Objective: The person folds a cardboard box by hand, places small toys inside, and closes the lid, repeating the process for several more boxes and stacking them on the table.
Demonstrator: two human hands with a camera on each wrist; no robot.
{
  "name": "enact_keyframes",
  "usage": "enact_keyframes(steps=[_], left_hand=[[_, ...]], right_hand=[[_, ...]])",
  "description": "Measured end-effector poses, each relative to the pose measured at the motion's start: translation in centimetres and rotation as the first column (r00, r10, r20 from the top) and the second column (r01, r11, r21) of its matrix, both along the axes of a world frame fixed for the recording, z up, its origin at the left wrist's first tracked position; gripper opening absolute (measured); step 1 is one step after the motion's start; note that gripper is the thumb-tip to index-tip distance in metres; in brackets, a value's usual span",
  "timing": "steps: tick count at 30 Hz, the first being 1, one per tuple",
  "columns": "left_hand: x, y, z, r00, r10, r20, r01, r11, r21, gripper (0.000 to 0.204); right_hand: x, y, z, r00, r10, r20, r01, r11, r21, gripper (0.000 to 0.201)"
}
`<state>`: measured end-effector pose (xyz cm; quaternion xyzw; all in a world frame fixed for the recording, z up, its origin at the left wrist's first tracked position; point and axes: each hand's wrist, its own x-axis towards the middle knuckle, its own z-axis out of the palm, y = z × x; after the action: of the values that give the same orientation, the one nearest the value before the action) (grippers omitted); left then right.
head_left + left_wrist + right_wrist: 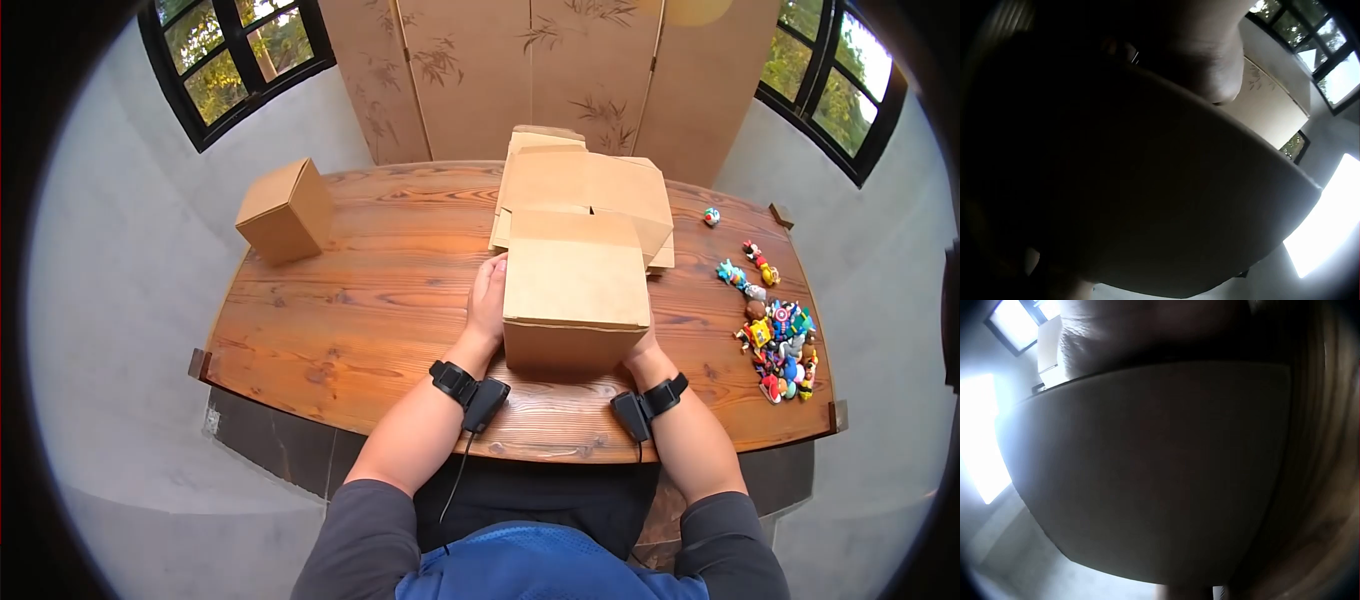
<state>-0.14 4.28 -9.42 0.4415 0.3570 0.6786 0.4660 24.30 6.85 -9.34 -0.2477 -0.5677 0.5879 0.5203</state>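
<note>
A closed cardboard box (575,270) stands upright near the table's front edge, between my two hands. My left hand (487,300) grips its left side, and my right hand (643,342) holds its right side, mostly hidden behind the box. The near face of the box (1166,187) fills the left wrist view in deep shadow, with the left hand (1216,69) along its edge. In the right wrist view the same box face (1154,469) shows, the right hand (1147,331) lying against its upper edge.
Flattened cardboard boxes (590,185) are stacked right behind the box. Another closed cardboard box (285,212) stands at the table's far left. A pile of small toy figures (780,345) lies on the right, with a small round toy (711,216) farther back on the wooden table (390,270).
</note>
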Motion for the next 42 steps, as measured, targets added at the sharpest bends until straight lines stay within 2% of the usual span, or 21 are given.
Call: enact_keyframes(steps=[2, 5, 7, 8, 13, 15, 20, 23, 25, 27, 29, 33, 35, 36, 38, 39, 40, 42], left_hand=[[-0.1, -0.3, 0.8, 1.000, -0.001, 0.024, 0.002, 1.000, -0.022, 0.042], [-0.3, -0.5, 1.2, 0.993, 0.084, 0.084, -0.077, 0.994, -0.078, 0.030], [-1.1, -0.4, 0.9, 0.980, 0.148, -0.136, -0.166, 0.978, -0.130, 0.027], [-1.2, -0.4, 0.7, 0.979, 0.149, -0.138, -0.167, 0.977, -0.132, 0.027], [-1.0, -0.3, 1.0, 0.996, 0.091, 0.017, -0.088, 0.990, -0.112, 0.031], [-1.6, 0.5, -0.5, 0.998, 0.068, 0.019, -0.065, 0.991, -0.115, 0.031], [-1.2, 0.0, 0.5, 0.997, 0.060, 0.047, -0.051, 0.984, -0.168, 0.031], [-1.5, -0.2, 0.6, 0.998, 0.064, 0.010, -0.062, 0.987, -0.147, 0.031], [-1.5, -0.3, 0.8, 0.995, 0.066, -0.072, -0.075, 0.990, -0.120, 0.030], [-1.5, -0.3, 0.7, 0.997, 0.057, -0.049, -0.061, 0.993, -0.099, 0.030], [-1.5, -0.3, 0.7, 0.999, 0.044, -0.031, -0.046, 0.996, -0.080, 0.030], [-1.1, -1.0, 1.9, 0.999, 0.031, 0.009, -0.029, 0.991, -0.132, 0.030], [-0.8, -1.2, 2.4, 0.999, 0.033, 0.025, -0.029, 0.989, -0.144, 0.030], [-0.7, -1.2, 2.6, 0.998, 0.023, 0.061, -0.013, 0.987, -0.162, 0.030], [-0.9, -0.7, 2.0, 0.994, 0.035, 0.105, -0.017, 0.985, -0.169, 0.031], [-1.3, -0.1, 0.8, 0.999, 0.035, 0.040, -0.029, 0.992, -0.126, 0.032], [-1.9, 0.1, 0.2, 0.999, 0.042, -0.029, -0.044, 0.995, -0.085, 0.033], [-2.3, -0.3, 0.6, 0.992, 0.106, -0.062, -0.112, 0.989, -0.092, 0.033]], right_hand=[[-0.2, 0.1, -0.8, 0.989, -0.008, -0.146, -0.002, 0.998, -0.069, 0.054], [-0.3, -0.3, -0.8, 0.995, -0.034, -0.092, 0.028, 0.998, -0.060, 0.056], [-0.7, -1.0, -0.3, 0.990, -0.049, -0.134, 0.034, 0.993, -0.111, 0.056], [-0.9, -1.4, 0.1, 0.983, -0.068, -0.170, 0.041, 0.987, -0.158, 0.057], [-1.5, -2.3, 2.0, 0.990, -0.067, -0.126, 0.052, 0.992, -0.119, 0.059], [-1.3, -2.3, 2.2, 0.989, -0.057, -0.140, 0.041, 0.992, -0.116, 0.060], [-1.3, -1.4, 0.8, 0.985, -0.071, -0.156, 0.061, 0.995, -0.074, 0.061], [-1.2, -1.4, 0.9, 0.987, -0.035, -0.154, 0.028, 0.998, -0.047, 0.053], [-1.4, -1.7, 1.4, 0.988, -0.040, -0.152, 0.030, 0.997, -0.065, 0.057], [-1.5, -2.0, 2.1, 0.988, -0.044, -0.149, 0.032, 0.996, -0.083, 0.062], [-1.6, -2.3, 3.0, 0.991, -0.017, -0.131, 0.013, 0.999, -0.030, 0.063], [-1.5, -1.9, 1.8, 0.990, -0.032, -0.135, 0.028, 0.999, -0.032, 0.063], [-1.3, -1.5, 0.6, 0.986, -0.156, -0.061, 0.155, 0.988, -0.017, 0.061], [-1.0, -1.2, 0.2, 0.987, -0.149, -0.061, 0.149, 0.989, -0.014, 0.061], [-0.5, -1.0, 0.1, 0.953, -0.258, 0.155, 0.236, 0.961, 0.147, 0.059], [-0.6, -0.9, 0.1, 0.959, -0.237, 0.157, 0.213, 0.965, 0.154, 0.059], [-0.9, -1.2, 0.4, 0.976, -0.202, 0.076, 0.198, 0.979, 0.058, 0.057], [-1.2, -1.5, 0.4, 0.993, -0.113, -0.044, 0.109, 0.990, -0.089, 0.056]])
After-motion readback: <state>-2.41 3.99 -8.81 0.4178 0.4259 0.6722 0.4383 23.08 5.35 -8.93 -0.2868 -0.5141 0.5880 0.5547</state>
